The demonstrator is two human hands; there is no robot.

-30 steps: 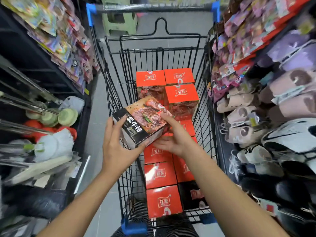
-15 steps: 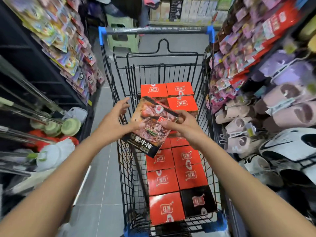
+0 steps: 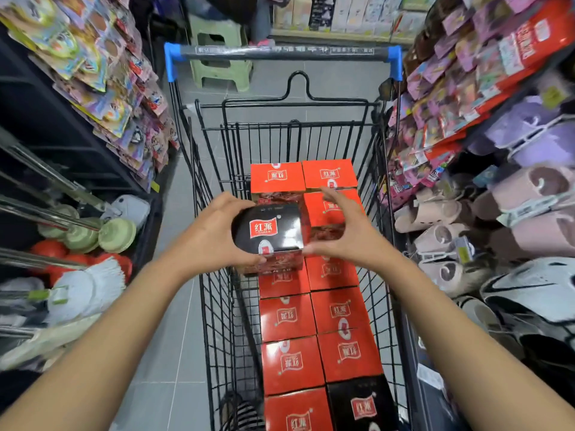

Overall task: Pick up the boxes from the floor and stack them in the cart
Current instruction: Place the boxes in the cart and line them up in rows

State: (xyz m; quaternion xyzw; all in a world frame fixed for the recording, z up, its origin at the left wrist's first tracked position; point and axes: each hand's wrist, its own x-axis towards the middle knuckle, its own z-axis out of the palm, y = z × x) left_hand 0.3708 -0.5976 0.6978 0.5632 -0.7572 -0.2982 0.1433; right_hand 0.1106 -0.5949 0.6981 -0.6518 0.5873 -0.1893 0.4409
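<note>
A black box with a red label (image 3: 269, 231) stands on end in the black wire cart (image 3: 280, 52), on the lower layer of red boxes (image 3: 292, 365). It sits just in front of the raised red boxes (image 3: 329, 175) at the cart's far end. My left hand (image 3: 211, 234) grips its left side, fingers over the far edge and thumb at the near edge. My right hand (image 3: 348, 234) arches to the right of it with spread fingers; only the thumb tip meets the box's lower right corner. Another black box (image 3: 362, 405) lies in the near right of the cart.
Narrow aisle. The left shelf holds mops (image 3: 81, 290), plungers (image 3: 115, 234) and hanging packets. Slippers (image 3: 529, 188) and packets fill the right shelf, tight against the cart. A green stool (image 3: 221, 57) stands beyond the cart handle. Grey tile floor (image 3: 174, 306) runs left of the cart.
The box was turned from its picture face to stand on end and moved forward and down into the cart. My right hand has loosened from it and spread its fingers.
</note>
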